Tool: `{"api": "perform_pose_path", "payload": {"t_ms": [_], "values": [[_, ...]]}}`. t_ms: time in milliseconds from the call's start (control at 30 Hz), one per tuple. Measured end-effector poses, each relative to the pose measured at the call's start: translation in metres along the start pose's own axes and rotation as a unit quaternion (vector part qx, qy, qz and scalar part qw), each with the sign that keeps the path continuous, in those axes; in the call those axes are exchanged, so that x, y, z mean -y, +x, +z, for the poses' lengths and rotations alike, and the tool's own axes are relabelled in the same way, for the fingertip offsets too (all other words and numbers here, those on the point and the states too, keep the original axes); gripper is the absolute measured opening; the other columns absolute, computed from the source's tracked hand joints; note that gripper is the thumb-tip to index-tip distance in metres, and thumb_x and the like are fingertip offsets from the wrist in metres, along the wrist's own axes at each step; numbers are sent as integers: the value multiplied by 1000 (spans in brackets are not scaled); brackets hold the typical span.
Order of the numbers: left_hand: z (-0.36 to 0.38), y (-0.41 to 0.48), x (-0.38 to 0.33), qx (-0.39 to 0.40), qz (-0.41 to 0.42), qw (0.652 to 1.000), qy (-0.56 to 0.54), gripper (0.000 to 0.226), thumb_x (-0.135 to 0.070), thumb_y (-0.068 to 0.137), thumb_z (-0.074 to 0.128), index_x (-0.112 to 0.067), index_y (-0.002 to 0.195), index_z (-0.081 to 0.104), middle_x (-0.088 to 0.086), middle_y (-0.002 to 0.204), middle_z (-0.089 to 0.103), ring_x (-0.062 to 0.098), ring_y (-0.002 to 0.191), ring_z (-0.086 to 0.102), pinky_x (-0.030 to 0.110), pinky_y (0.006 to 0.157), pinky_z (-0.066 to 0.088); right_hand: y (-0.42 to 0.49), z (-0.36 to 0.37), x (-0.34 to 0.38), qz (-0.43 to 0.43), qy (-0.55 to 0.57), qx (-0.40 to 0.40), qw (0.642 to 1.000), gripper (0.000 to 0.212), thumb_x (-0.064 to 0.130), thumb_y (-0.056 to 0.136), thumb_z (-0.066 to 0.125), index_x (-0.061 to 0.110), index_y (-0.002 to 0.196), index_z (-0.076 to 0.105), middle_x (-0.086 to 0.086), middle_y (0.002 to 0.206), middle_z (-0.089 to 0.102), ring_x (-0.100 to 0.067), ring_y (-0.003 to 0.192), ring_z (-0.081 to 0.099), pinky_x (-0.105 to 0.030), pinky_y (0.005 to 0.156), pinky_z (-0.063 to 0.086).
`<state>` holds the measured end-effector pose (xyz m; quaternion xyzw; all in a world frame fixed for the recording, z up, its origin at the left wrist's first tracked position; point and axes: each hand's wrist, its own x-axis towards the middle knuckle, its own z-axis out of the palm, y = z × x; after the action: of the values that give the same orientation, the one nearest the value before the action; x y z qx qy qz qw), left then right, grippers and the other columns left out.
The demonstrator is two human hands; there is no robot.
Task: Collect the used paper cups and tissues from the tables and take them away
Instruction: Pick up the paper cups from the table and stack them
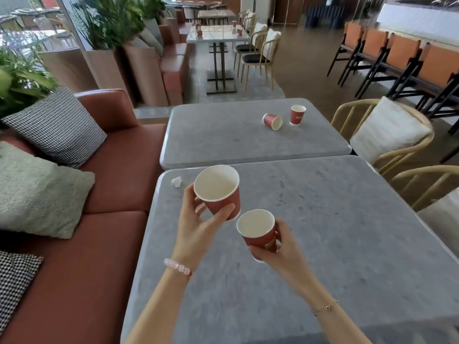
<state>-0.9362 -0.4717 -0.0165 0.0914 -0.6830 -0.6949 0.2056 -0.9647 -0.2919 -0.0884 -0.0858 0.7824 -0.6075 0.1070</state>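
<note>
Red paper cups [216, 188], one gripped in the left hand [198, 227] and one in the right hand [283, 247] above the near table [335, 232], are best nested squarely so the tissue [176, 182] can be taken.

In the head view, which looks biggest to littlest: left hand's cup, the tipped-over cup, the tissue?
1. Red paper cup in the left hand.
2. Tipped-over red paper cup on the far grey table; likely the same size, just farther away.
3. Crumpled white tissue.
</note>
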Motion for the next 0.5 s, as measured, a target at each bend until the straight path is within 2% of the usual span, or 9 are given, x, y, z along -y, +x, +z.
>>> {"api": "perform_pose_path", "payload": {"t_ms": [67,167,267,400,500], "values": [[10,-1,-2,20,-8,1000,4,62,-36,53,77,-22,108,53,-7,105,65,9,106,59,35,96,47,-1,-4,-1,-9,5,10,1000,66,44,53,78,37,113,50,9,111,62,-6,99,61,-24,79,52],[26,-6,-2,38,-22,999,10,61,-37,52,78,-19,105,54,-9,101,65,6,102,59,42,98,46,-2,-10,-1,-15,15,19,1000,63,39,54,79,38,110,50,10,107,63,-2,95,61,-21,74,51],[39,-11,4,45,-40,998,25,61,-38,51,79,-25,104,54,-11,102,66,8,105,59,44,99,44,-2,-18,-1,-16,23,23,999,64,45,52,77,42,110,50,14,103,65,-4,94,63,-25,74,54],[53,-16,13,48,-54,996,47,59,-39,52,79,-30,105,54,-16,104,64,7,110,56,46,102,41,-2,-30,-2,-29,26,37,999,64,33,58,80,37,115,51,19,100,65,-3,95,63,-22,75,53],[61,-20,17,40,-61,996,50,60,-41,51,79,-26,105,54,-16,104,64,6,110,55,45,102,40,-4,-36,-5,-28,22,41,999,67,36,59,79,36,119,50,18,104,64,-3,98,62,-26,78,54]]}}
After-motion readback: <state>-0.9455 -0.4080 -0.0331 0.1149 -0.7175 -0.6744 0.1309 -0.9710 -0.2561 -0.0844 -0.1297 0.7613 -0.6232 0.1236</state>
